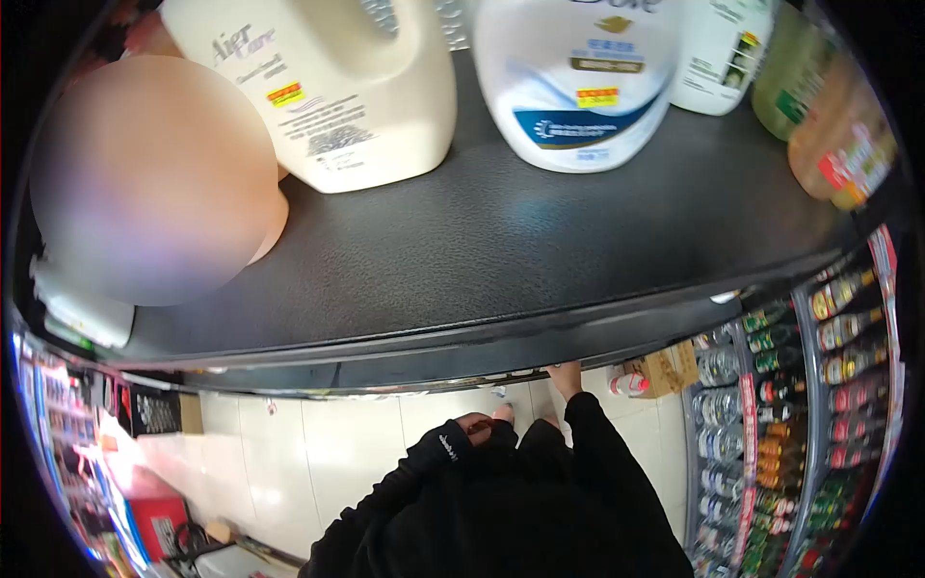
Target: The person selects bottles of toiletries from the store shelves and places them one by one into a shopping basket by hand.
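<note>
My right hand reaches in at the front edge of a lower shelf; its fingers are hidden under that edge. In front of my body, lower than the shelf, my left hand is held with curled fingers, and what is in it, if anything, is too small to make out. Above both hands, on the black upper shelf, stand a cream jug-handled bottle marked "Aier Care" and a white Dove bottle. Neither hand touches these bottles.
Another white bottle, a green bottle and an orange bottle stand at the upper right. Racks of drink bottles line the right side. A cardboard box sits on the tiled floor. A red box is lower left.
</note>
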Demonstrator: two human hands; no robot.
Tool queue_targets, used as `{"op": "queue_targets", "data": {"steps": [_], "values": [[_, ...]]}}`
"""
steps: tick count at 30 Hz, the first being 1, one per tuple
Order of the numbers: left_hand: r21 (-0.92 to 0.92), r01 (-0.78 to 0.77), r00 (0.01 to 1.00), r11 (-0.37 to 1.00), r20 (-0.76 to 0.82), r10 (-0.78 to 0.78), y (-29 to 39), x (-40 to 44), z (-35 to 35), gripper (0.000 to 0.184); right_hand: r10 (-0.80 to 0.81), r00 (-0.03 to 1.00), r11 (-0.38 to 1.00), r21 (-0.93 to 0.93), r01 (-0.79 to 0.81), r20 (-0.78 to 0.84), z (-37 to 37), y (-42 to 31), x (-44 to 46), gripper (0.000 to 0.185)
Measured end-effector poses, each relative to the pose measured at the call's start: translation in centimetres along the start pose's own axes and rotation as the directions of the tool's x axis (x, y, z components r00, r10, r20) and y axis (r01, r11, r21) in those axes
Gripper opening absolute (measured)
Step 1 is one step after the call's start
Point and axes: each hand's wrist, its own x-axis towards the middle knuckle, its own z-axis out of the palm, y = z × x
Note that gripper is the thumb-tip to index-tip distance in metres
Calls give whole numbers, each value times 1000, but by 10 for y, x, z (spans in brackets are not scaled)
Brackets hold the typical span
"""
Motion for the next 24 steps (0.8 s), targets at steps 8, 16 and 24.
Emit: {"op": "queue_targets", "data": {"steps": [8, 16, 24], "values": [[-150, 129, 981, 980, -127, -148, -26, -6, 42, 38, 73, 988, 992, -109, -59, 134, -5, 0, 8, 29], [-36, 93, 963, 995, -250, -99, -19, 6, 93, 46, -54, 995, 988, 147, 41, 82, -27, 8, -6, 38], [130, 46, 927, 990, -375, 6, -3, 30, 133, 56, -91, 957, 973, 231, 26, 276, -91, -10, -36, 41]]}}
